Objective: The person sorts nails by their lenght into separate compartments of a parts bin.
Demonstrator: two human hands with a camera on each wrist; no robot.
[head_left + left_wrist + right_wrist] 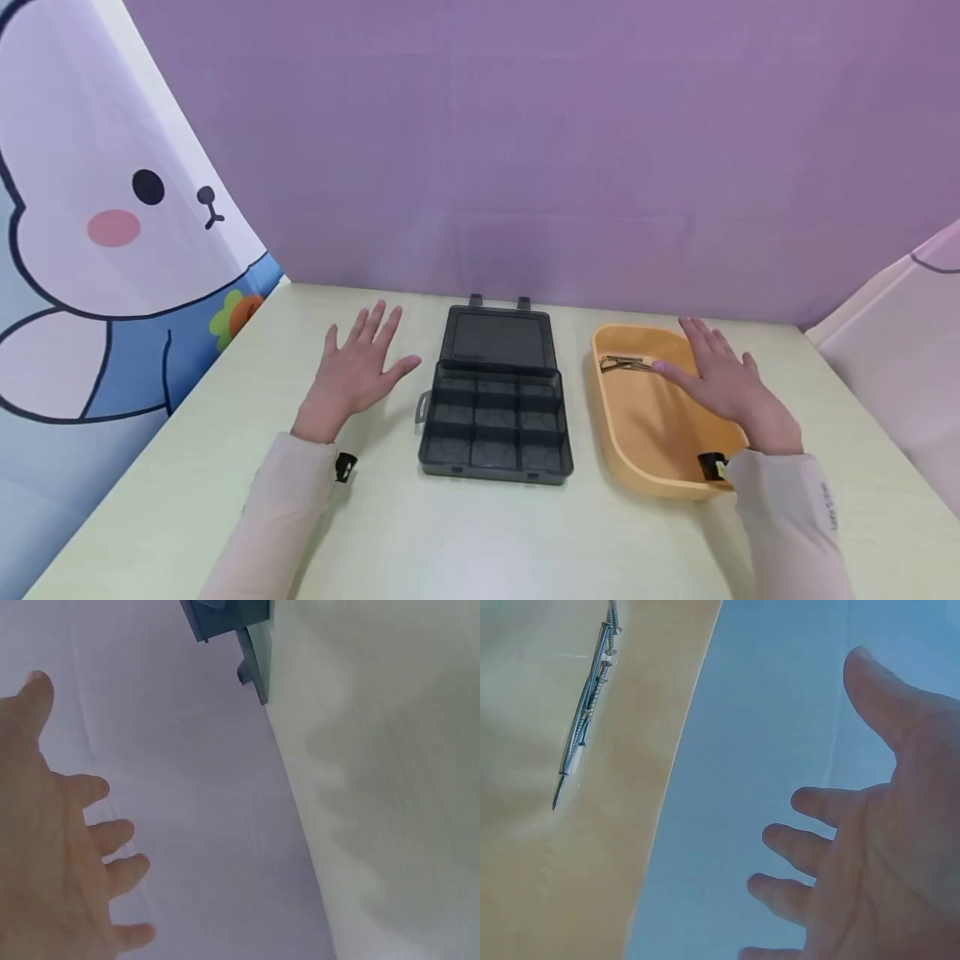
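Observation:
My left hand (354, 372) hovers over the table left of a dark grey divided box (495, 419), its fingers spread and holding nothing. The box lies with its lid (498, 337) folded back; several small compartments show inside. Over the right side of an orange tray (618, 450) my right hand (726, 382) is held, fingers straight and thumb apart, touching nothing. Nails and screws (585, 705) lie in a bunch in the tray; the head view shows them near its far left corner. Part of the tray is hidden by the right hand and wrist.
A pale table (480, 542) carries the box and tray. Behind it rises a purple cloth backdrop (480, 167). A cartoon-printed cloth (60, 267) hangs at the left, a pale cloth (900, 350) at the right. The box's side handle (421, 407) sticks out leftward.

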